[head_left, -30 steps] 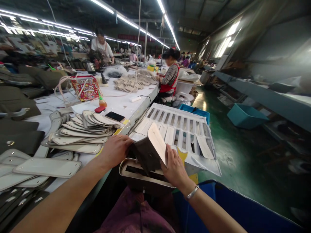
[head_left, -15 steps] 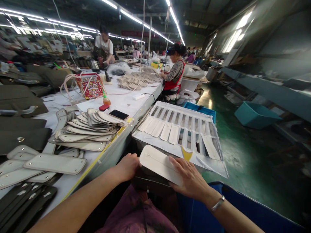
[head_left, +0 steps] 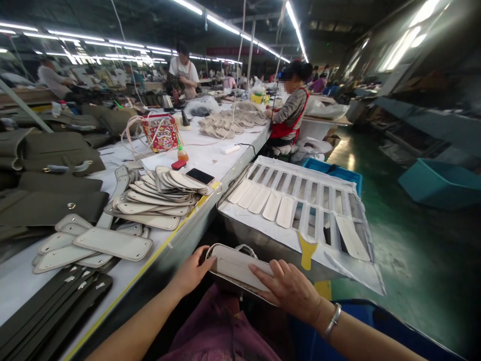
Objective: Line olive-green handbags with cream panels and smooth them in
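Both my hands hold a flat cream leather panel [head_left: 236,266] with rounded corners, lying level over my lap. My left hand [head_left: 192,273] grips its left end. My right hand [head_left: 291,290] presses down on its right half, fingers spread over the top. Just beyond it stands a white slotted rack [head_left: 340,258] with several cream strips [head_left: 263,201] laid side by side. On the table to my left lies a fanned pile of cream panels [head_left: 161,195] with a black phone [head_left: 200,176] on top.
Long white worktable [head_left: 210,155] runs away at left, carrying dark green bag pieces [head_left: 52,208], grey panels [head_left: 112,243], a patterned bag [head_left: 161,131] and a glue bottle [head_left: 182,153]. A seated person in a red apron [head_left: 287,118] works further along. Blue bins [head_left: 334,173] stand on the green floor.
The cream panel, first tilted up on edge between my hands, has been laid flat and lowered toward my lap. My view has shifted left and down.
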`<state>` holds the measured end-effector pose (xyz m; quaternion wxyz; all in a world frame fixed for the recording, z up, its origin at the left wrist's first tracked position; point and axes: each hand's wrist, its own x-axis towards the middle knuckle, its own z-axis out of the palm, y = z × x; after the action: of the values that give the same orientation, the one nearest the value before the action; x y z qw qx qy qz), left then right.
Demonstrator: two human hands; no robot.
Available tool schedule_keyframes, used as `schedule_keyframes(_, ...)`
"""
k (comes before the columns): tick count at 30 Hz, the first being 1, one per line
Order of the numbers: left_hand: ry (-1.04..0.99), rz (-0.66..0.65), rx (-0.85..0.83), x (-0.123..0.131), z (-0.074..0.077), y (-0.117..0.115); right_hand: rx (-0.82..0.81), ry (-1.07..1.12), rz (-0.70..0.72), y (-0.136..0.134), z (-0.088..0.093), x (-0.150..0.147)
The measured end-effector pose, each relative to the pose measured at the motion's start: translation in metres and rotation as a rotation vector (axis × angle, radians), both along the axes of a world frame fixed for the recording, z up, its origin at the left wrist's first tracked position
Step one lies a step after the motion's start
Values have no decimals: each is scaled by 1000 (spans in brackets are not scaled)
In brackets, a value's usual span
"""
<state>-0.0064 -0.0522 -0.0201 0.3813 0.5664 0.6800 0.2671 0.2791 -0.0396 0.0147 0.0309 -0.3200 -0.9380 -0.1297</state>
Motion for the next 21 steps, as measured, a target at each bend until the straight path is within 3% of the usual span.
schedule_keyframes(5, -104, -41, -197, 2, 15, 8, -164, -81, -41, -1, 1, -4)
schedule_keyframes(7, -55, -70, -199, 3, 20, 11, -246, -102, -56, 2, 1, -8)
schedule_keyframes(12, 474, -296, -7, 3, 35, 21, -397, -122, -75, 15, 0, -20)
schedule_keyframes(15, 715, -432, -9, 0, 48, 28, -447, -103, -111, 20, 1, -26)
schedule_keyframes(17, 774, -505, 15, 2, 57, 31, -461, -87, -146, 22, 1, -26)
schedule_keyframes(21, 606, -692, 359, 29, 70, 38, -483, -60, -202, 19, 1, -23)
